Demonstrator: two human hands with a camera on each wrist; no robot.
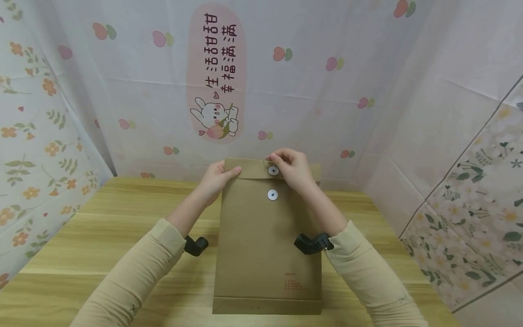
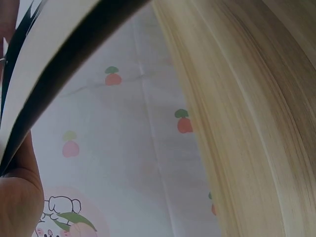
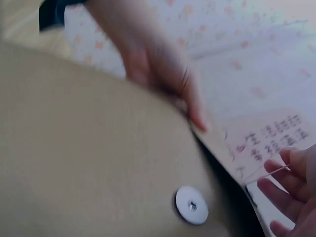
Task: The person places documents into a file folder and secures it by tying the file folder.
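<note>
A brown kraft document envelope (image 1: 261,245) is held up by its top end, its flap (image 1: 251,169) folded toward me. One white round button (image 1: 273,170) sits on the flap and another (image 1: 272,195) on the body below. My left hand (image 1: 214,180) grips the upper left corner, thumb on the flap. At the flap's button, my right hand (image 1: 296,170) pinches a thin string (image 3: 269,174), which stretches taut from the flap in the right wrist view. A dark gap shows between flap and body there. In the left wrist view the envelope's edge hides most of the left hand.
Beneath the envelope lies a wood-grain table (image 1: 163,213). A printed cloth curtain (image 1: 310,113) hangs behind its far edge, with floral cloth on the left and right sides. Black straps (image 1: 312,244) sit on both wrists.
</note>
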